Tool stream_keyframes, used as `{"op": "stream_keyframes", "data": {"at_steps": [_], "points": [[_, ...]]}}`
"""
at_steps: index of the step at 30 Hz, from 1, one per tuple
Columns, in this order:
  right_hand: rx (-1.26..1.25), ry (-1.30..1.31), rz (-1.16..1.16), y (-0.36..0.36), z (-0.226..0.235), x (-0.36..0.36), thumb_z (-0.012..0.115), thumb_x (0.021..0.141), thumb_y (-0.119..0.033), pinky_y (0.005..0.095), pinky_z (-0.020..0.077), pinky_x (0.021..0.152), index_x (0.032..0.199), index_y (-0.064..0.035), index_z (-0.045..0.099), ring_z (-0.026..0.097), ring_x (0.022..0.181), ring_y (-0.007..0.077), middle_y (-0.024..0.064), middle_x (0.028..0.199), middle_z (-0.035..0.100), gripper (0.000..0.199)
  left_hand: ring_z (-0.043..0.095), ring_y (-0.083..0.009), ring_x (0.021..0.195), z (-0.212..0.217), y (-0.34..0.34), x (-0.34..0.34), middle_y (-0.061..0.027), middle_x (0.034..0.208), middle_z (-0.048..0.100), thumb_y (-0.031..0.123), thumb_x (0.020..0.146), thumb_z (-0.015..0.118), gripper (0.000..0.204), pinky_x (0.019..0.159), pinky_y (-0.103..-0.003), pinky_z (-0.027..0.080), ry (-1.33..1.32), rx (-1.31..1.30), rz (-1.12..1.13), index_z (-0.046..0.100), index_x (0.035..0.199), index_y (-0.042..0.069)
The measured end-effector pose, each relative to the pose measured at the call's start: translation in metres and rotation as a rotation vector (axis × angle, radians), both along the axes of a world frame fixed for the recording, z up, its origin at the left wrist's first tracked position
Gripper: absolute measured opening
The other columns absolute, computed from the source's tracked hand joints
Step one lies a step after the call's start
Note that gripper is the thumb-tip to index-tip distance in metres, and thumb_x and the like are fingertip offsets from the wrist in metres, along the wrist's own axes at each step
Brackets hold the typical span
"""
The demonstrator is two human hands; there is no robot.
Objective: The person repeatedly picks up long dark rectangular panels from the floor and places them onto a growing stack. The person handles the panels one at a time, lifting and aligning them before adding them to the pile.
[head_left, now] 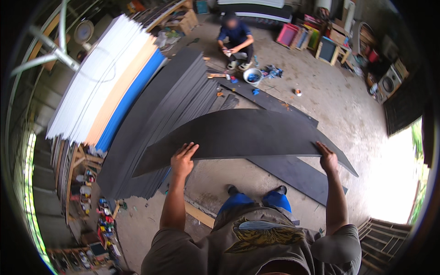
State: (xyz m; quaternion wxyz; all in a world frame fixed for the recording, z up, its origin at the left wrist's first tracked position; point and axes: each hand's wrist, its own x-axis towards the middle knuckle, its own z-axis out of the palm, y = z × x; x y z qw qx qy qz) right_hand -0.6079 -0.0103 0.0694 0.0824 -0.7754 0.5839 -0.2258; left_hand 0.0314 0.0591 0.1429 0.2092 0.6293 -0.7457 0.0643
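Observation:
A long dark grey sheet point(243, 133) is held level in front of my body, lifted off the floor. My left hand point(183, 160) grips its near edge left of the middle, fingers on top. Near the other end, my right hand point(327, 158) clasps the same edge; the thumbs are hidden beneath. To the left leans a thick stack of similar dark sheets point(156, 110), which the left end of the held sheet overlaps in view. On the floor beyond and below it lie two more dark strips, a far one point(275, 101) and a near one point(293, 174).
A white, orange and blue sheet stack point(105, 82) stands at the left. Ahead, another person point(236, 39) squats beside a white bucket point(253, 77). Bottles and tools point(107, 224) crowd the lower left. A washing machine point(389, 83) stands at the right, near a bright doorway point(394, 178).

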Motion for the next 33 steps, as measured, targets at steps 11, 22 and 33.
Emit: {"op": "stream_keyframes", "data": {"at_steps": [11,22,33], "points": [[-0.21,0.113,0.329,-0.115,0.056,0.207,0.058,0.068,0.01,0.0461,0.0491,0.109,0.14,-0.0193,0.065,0.06,0.133,0.0333,0.0149,0.14,0.065,0.079,0.067,-0.031,0.124,0.091,0.155,0.184,-0.0058,0.133,0.071,-0.007,0.076,0.064,0.068,0.102,-0.043,0.056,-0.263,0.007,0.301,0.066,0.137,0.022],[-0.374,0.079,0.628,-0.204,0.102,0.416,0.055,0.067,0.012,0.048,0.0491,0.109,0.136,-0.0177,0.068,0.061,0.132,0.0338,0.0132,0.138,0.067,0.076,0.068,-0.0322,0.122,0.084,0.265,0.304,-0.0117,0.13,0.071,-0.012,0.072,0.058,0.065,0.102,-0.042,0.055,-0.24,-0.122,0.686,0.07,0.13,0.014],[-0.506,0.13,0.865,-0.321,0.088,0.61,0.063,0.075,0.005,0.0481,0.048,0.111,0.135,-0.019,0.067,0.062,0.13,0.0306,0.011,0.136,0.068,0.065,0.069,-0.0328,0.118,0.051,0.246,0.407,-0.0118,0.127,0.073,-0.004,0.082,0.059,0.053,0.101,-0.045,0.055,-0.407,-0.11,0.749,0.072,0.128,0.017]]}}
